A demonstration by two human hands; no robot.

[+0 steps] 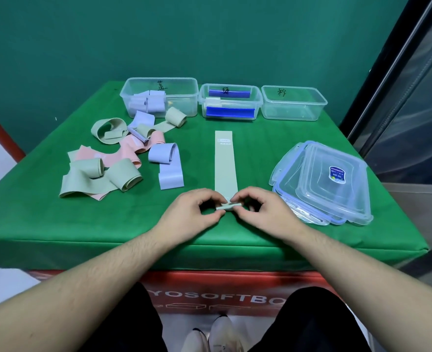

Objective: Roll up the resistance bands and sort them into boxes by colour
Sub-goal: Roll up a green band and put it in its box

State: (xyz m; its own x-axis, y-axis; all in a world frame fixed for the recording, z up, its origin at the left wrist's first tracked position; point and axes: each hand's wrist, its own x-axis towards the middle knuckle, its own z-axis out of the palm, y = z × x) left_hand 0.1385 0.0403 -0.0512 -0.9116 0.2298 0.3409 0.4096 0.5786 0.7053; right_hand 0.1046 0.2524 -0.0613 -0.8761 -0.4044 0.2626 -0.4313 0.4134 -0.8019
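Observation:
A pale green resistance band (225,161) lies flat and straight on the green table, running away from me. Its near end is folded into a small roll, pinched from the left by my left hand (194,212) and from the right by my right hand (260,212). Three clear boxes stand in a row at the back. The left box (181,97) holds lavender rolls, the middle box (231,102) shows blue strips and a pale roll, and the right box (293,104) holds nothing I can see.
A loose heap of green, pink and lavender bands (118,158) covers the table's left half. A stack of clear lids (324,184) lies at the right. The table's front edge is just below my wrists.

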